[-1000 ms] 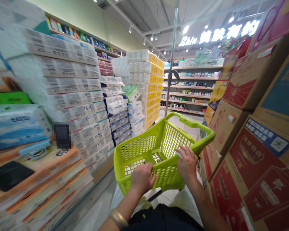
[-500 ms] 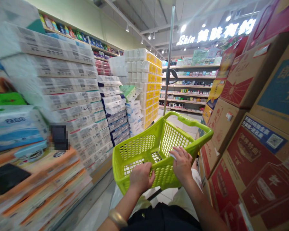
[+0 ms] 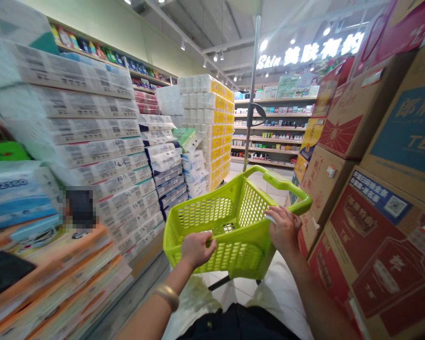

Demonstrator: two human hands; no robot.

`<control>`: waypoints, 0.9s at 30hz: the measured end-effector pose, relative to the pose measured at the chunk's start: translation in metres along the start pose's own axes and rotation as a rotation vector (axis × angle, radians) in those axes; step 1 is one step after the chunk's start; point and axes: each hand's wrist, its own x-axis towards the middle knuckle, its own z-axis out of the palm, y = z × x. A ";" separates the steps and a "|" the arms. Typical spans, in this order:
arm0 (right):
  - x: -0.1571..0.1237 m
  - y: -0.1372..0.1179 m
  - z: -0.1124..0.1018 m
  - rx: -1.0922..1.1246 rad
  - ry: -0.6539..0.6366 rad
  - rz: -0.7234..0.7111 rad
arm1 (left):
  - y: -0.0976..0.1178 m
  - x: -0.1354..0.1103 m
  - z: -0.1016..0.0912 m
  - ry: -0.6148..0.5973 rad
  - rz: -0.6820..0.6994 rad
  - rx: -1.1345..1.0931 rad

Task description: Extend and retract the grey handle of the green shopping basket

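Note:
A lime-green shopping cart [image 3: 239, 259] stands crosswise before my legs, its perforated basket showing no goods inside. My left hand [image 3: 197, 250] is closed over the near rim, left of the middle. Farther right on the same rim, close to the corner below the handle [image 3: 286, 186], my right hand [image 3: 284, 229] is curled. A small white thing [image 3: 270, 218] shows at its fingers; I cannot make out what it is. The cart's handle points away to the right, with neither hand on it.
Stacked cartons [image 3: 378, 245] wall the right side closely. Shrink-wrapped paper packs [image 3: 95, 130] and tissue packs [image 3: 10, 189] are piled on the left. A metal pole [image 3: 254, 85] rises beyond the cart, before yellow-and-white paper packs [image 3: 221, 137] and stocked shelves [image 3: 272, 127].
My hands have moved apart along the rim, the left one leftward and the right one rightward toward the corner. The cart has turned slightly and sits a little farther from my body.

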 end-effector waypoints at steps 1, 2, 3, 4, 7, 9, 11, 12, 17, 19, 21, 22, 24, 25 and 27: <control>0.003 0.003 -0.004 -0.005 0.009 0.013 | -0.003 0.003 0.000 -0.011 0.008 0.010; 0.006 0.006 -0.007 -0.008 0.016 0.029 | -0.006 0.006 -0.001 -0.022 0.017 0.020; 0.008 0.009 -0.011 -0.012 0.025 0.050 | -0.009 0.009 -0.001 -0.033 0.024 0.028; 0.010 0.012 -0.014 -0.015 0.035 0.071 | -0.010 0.011 -0.001 -0.043 0.027 0.035; 0.014 0.020 -0.022 -0.025 0.084 0.139 | -0.014 0.020 -0.001 -0.064 0.026 0.047; 0.018 0.027 -0.025 -0.034 0.118 0.172 | -0.015 0.025 0.000 -0.076 0.028 0.050; 0.021 0.032 -0.026 -0.046 0.138 0.184 | -0.017 0.029 0.001 -0.094 0.029 0.056; 0.023 0.033 -0.026 -0.053 0.140 0.183 | -0.018 0.031 0.001 -0.105 0.030 0.059; 0.032 0.033 -0.026 -0.097 0.073 0.138 | -0.027 0.046 0.001 -0.177 0.018 0.072; 0.035 0.030 -0.026 -0.105 0.039 0.109 | -0.034 0.056 -0.001 -0.192 -0.019 0.080; 0.037 0.027 -0.025 -0.106 0.018 0.072 | -0.039 0.066 -0.003 -0.185 -0.076 0.092; 0.037 0.025 -0.025 -0.103 0.008 0.048 | -0.041 0.070 -0.004 -0.175 -0.115 0.098; 0.037 0.019 -0.022 -0.092 -0.009 -0.006 | -0.040 0.076 -0.006 -0.157 -0.155 0.093; 0.036 0.014 -0.021 -0.086 -0.015 -0.029 | -0.036 0.078 -0.006 -0.148 -0.151 0.082; 0.034 0.001 -0.020 -0.077 -0.023 -0.056 | -0.024 0.080 -0.004 -0.127 -0.091 0.046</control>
